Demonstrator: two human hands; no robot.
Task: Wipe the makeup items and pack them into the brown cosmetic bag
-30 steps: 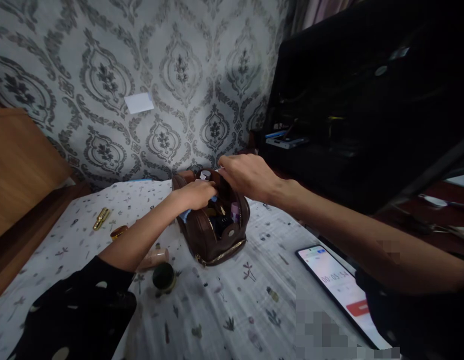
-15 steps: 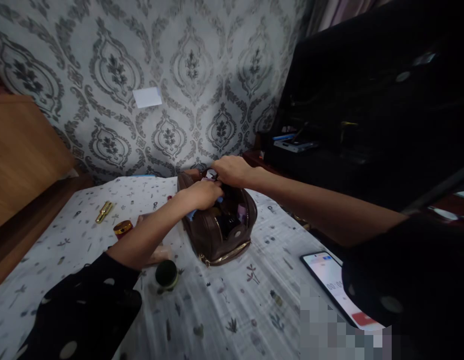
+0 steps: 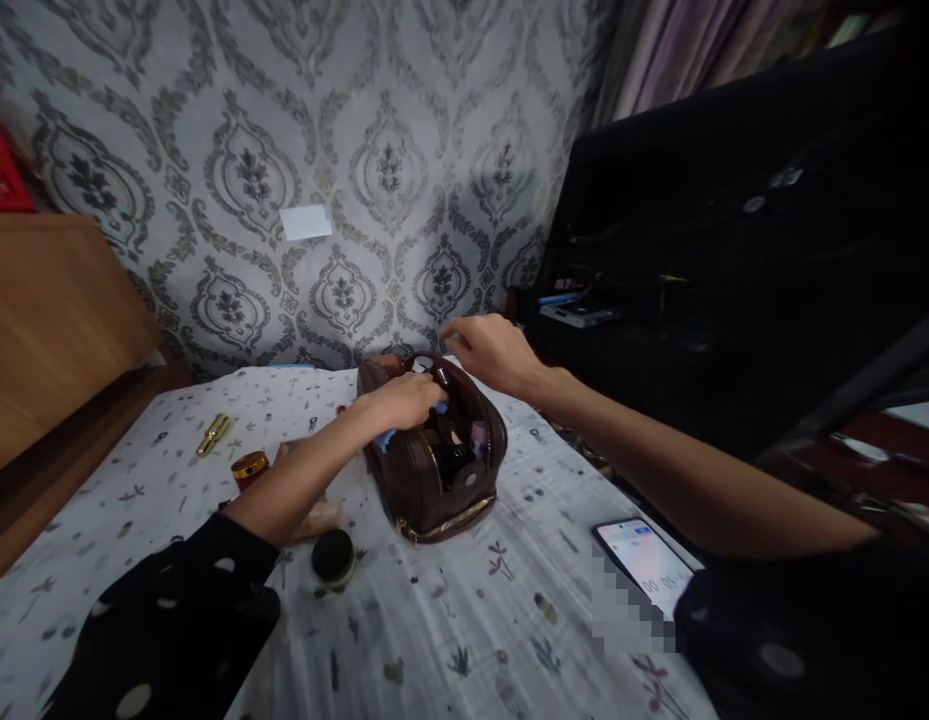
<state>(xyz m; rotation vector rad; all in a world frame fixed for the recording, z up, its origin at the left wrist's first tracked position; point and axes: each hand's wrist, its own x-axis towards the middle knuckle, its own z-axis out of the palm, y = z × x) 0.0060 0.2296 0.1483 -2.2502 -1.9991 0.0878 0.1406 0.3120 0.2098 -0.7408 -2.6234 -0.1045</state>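
Note:
A brown cosmetic bag (image 3: 411, 490) with gold zips stands unzipped on the patterned sheet. Inside it are a pinkish-purple item (image 3: 479, 437), dark items and round silvery tops. My left hand (image 3: 410, 400) is closed over the bag's left rim, its fingertips reaching into the opening and partly hidden. Above the far right rim hovers my right hand (image 3: 495, 352), fingers bent and slightly apart, with nothing visible in it. Close to my left forearm lie a dark green-lidded jar (image 3: 333, 556), a gold-lidded red jar (image 3: 250, 468) and a pale tube (image 3: 321, 518).
A gold lipstick-like tube (image 3: 213, 435) lies at the left of the sheet (image 3: 434, 640). The phone (image 3: 644, 560) showing a timer is by my right sleeve. A wooden cabinet (image 3: 59, 330) borders the left, patterned wallpaper the back, and a large black object (image 3: 696, 220) the right.
My right hand has moved from the bag's opening up and right, clear of the rim. Silvery tops inside show more. My left hand stays at the rim; the view has tilted slightly up.

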